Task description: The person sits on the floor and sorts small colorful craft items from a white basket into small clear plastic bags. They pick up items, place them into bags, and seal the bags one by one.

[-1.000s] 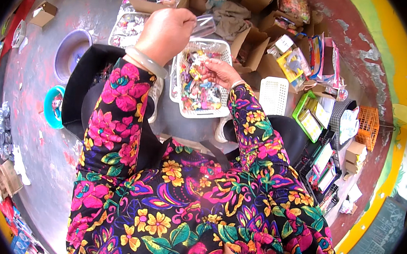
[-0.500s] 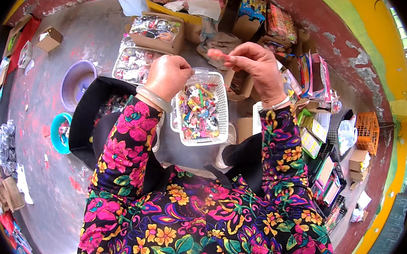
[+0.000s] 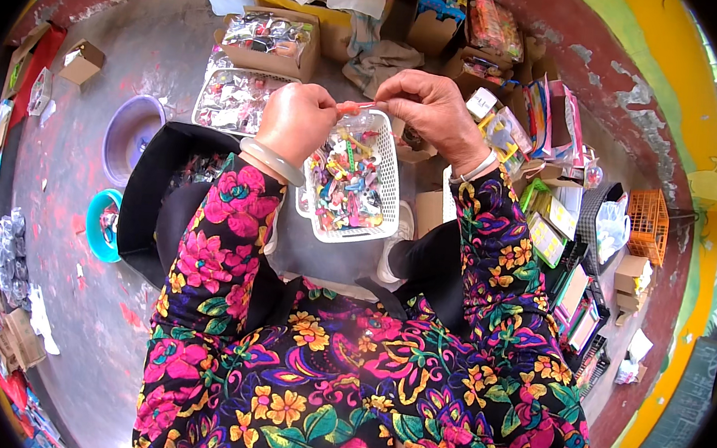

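My left hand [image 3: 298,118] is closed, its fingertips pinching a small clear plastic bag that barely shows against the items below. Facing it, my right hand [image 3: 436,118] pinches one end of a small, thin pinkish-red item [image 3: 350,106]. The item spans the narrow gap between both hands, its other end at my left fingertips. Just below them a white perforated plastic basket [image 3: 393,195] stands between my feet. It holds a heap of small multicoloured plastic trinkets [image 3: 347,180], whose exact kinds are too small to tell.
Ahead are a second white basket [image 3: 201,101] and a cardboard box [image 3: 308,59] of packed items. At left sit a black container [image 3: 143,205], a purple basin [image 3: 112,144] and a teal basin [image 3: 93,231]. Boxes, packets and an orange crate [image 3: 647,225] line the right.
My right hand has moved left and slightly down, bringing the pinkish-red item to my left fingertips. My left hand has risen a little. The whole view has shifted slightly.
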Tool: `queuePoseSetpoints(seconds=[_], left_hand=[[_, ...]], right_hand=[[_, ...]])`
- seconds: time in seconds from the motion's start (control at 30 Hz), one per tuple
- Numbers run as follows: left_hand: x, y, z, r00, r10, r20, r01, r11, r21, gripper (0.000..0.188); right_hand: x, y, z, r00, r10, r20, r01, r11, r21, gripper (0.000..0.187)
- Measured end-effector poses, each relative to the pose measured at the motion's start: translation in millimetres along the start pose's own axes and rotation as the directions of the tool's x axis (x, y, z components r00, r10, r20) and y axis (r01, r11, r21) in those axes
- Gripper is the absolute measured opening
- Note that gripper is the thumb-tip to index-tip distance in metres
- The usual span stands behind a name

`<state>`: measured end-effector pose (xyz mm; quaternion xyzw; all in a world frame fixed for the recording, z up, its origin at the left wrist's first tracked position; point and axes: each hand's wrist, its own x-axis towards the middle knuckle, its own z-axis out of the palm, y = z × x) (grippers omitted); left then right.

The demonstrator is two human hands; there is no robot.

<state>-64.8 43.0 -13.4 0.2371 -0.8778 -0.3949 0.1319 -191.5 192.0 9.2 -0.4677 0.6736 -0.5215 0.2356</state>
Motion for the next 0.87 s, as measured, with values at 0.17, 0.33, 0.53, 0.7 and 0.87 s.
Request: queuePoseSetpoints(seconds=[0.17,0.33,0.53,0.7,0.87], left_hand=[[1,-9,5,0.993,0.112,-0.043,-0.112,0.994,0.013,0.012],[-2,-11,11,0.975,0.218,-0.051,-0.215,0.975,0.052,0.012],[-2,-14,18,0.929,0.37,-0.013,-0.368,0.927,0.075,0.012],[-3,-7,18,0.971,0.239,0.015,-0.238,0.97,-0.044,0.015],[3,-12,10,0.992,0.053,0.114,-0.025,0.972,-0.234,0.014]], right_hand=[[2,-1,-4,0.99,-0.116,0.08,0.132,0.959,-0.252,0.007],[1,0,2,0.961,-0.244,0.128,0.276,0.845,-0.458,0.006],[0,5,12,0.953,-0.235,0.192,0.302,0.787,-0.538,0.006],[0,7,21,0.974,-0.209,0.091,0.227,0.845,-0.484,0.008],[0,-2,20,0.999,-0.019,-0.033,0.008,0.947,-0.32,0.01]])
